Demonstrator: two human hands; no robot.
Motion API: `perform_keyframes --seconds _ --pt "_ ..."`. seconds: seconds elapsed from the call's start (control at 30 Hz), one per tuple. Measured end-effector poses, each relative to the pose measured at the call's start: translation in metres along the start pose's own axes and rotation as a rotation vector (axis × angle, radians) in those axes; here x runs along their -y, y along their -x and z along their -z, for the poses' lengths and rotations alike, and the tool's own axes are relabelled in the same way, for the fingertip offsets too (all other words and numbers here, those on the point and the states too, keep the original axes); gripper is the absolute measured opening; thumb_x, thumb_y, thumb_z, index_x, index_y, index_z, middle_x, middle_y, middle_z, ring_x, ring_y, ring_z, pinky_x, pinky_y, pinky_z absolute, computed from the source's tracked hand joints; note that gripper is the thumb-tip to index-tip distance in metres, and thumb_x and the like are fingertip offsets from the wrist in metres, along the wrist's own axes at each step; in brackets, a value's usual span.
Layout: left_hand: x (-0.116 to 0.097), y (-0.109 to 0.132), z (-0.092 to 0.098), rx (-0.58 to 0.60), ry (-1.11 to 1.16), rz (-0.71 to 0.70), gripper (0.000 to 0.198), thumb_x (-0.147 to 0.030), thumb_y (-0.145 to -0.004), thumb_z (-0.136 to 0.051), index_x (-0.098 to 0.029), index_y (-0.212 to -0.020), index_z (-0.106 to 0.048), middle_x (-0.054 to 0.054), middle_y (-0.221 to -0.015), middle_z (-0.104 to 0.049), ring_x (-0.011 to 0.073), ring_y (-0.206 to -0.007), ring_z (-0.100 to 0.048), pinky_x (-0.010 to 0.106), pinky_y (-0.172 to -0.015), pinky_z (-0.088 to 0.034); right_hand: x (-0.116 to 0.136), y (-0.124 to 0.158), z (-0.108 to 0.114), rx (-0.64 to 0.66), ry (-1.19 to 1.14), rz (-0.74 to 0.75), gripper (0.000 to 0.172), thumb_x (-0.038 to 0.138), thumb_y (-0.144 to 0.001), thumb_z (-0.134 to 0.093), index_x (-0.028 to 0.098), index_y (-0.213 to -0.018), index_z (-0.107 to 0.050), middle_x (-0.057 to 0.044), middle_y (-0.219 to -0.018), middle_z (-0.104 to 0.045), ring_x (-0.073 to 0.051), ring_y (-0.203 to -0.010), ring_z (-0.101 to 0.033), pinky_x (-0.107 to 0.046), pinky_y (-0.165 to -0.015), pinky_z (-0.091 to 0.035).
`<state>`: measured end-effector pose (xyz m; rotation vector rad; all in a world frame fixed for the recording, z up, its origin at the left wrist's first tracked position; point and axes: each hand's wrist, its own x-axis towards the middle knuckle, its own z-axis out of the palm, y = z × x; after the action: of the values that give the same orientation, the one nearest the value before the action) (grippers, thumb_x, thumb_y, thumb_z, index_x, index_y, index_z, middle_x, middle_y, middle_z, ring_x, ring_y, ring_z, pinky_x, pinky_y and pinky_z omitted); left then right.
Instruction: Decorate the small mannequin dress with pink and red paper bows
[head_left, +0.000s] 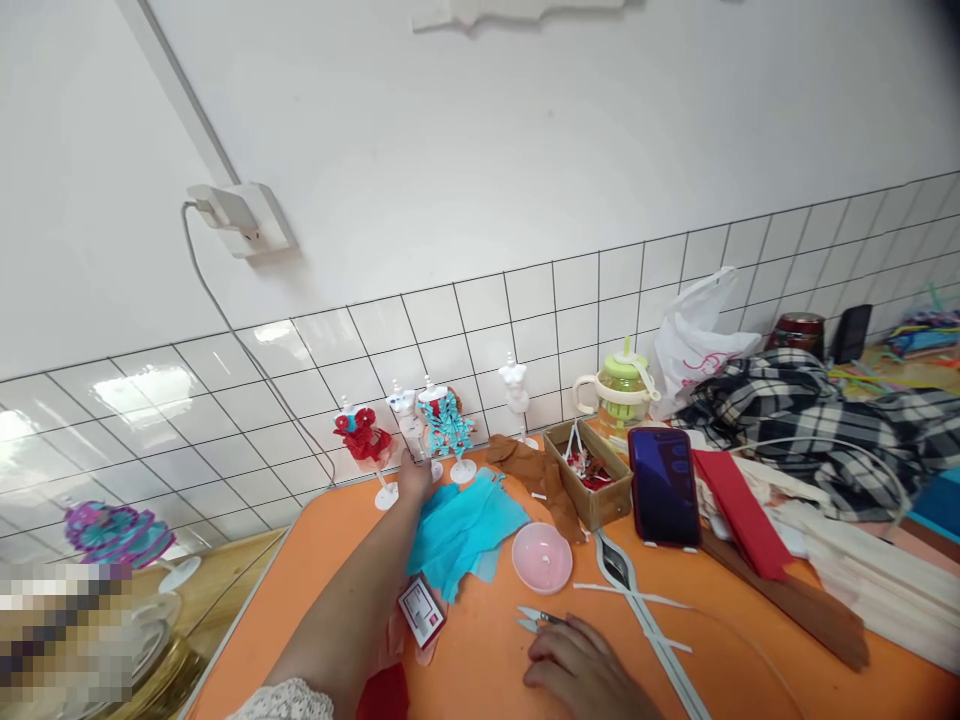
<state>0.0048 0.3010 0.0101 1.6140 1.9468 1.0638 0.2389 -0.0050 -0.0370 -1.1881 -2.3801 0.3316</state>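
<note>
My left hand (416, 476) reaches to the back of the orange table and is closed at the lower part of a small white mannequin (407, 412); its fingertips are partly hidden. Beside it stand a mannequin in a red ruffled dress (364, 438) and one in a turquoise ruffled dress (448, 420). Near the front edge, my right hand (581, 665) lies with curled fingers over the handles of small scissors (536, 618), whose slightly parted blades point left. Turquoise fabric (465, 530) lies by my left forearm, with a pink bowl (542, 558) to its right.
A bare mannequin (514, 385), a box of scraps (589, 475), a drink jug (624, 390) and a phone (665, 487) stand toward the back. White strips (652, 630), red fabric (742, 510) and a plaid cloth (795, 420) lie right. A card (422, 611) lies beside my left forearm.
</note>
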Motion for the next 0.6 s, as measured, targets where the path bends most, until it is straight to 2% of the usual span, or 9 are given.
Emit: perform_keyframes --seconds 0.13,0.23,0.43,0.6 --pt "-0.006 -0.003 0.004 0.001 -0.111 0.013 0.027 -0.032 -0.080 -0.052 -0.015 -0.100 -0.060 0.016 -0.101 -0.066 0.0306 -0.093 -0.061 0.033 -0.071 -0.043 -0.001 0.001 0.003 0.026 -0.071 0.011 0.028 0.044 -0.085 -0.049 0.029 -0.108 -0.056 0.001 -0.107 -0.060 -0.016 -0.110 -0.051 -0.031 -0.106 -0.027" --pt "-0.006 0.005 0.010 0.005 -0.171 -0.023 0.023 -0.036 -0.080 -0.052 -0.016 -0.083 -0.064 0.013 -0.088 -0.068 0.0302 -0.085 -0.062 0.031 -0.066 -0.041 0.003 0.002 0.011 0.050 -0.136 -0.018 0.031 0.039 -0.081 -0.053 0.029 -0.110 -0.056 0.000 -0.110 -0.059 -0.018 -0.112 -0.049 -0.033 -0.107 -0.025" --pt "-0.007 0.031 0.027 -0.022 -0.203 -0.111 0.027 -0.038 -0.083 -0.048 -0.019 -0.089 -0.066 0.008 -0.084 -0.069 0.0262 -0.079 -0.061 0.027 -0.060 -0.038 0.016 0.002 0.024 0.079 -0.203 -0.125 0.039 0.023 -0.070 -0.056 0.027 -0.109 -0.058 -0.002 -0.112 -0.057 -0.019 -0.113 -0.047 -0.037 -0.108 -0.021" --pt "-0.014 0.050 0.042 -0.065 -0.206 -0.176 0.030 -0.035 -0.086 -0.045 -0.021 -0.103 -0.065 0.008 -0.099 -0.069 0.0248 -0.087 -0.061 0.026 -0.062 -0.038 0.026 0.003 0.028 0.018 -0.249 -0.183 0.036 0.021 -0.071 -0.055 0.027 -0.106 -0.059 -0.002 -0.113 -0.057 -0.019 -0.115 -0.044 -0.036 -0.108 -0.021"
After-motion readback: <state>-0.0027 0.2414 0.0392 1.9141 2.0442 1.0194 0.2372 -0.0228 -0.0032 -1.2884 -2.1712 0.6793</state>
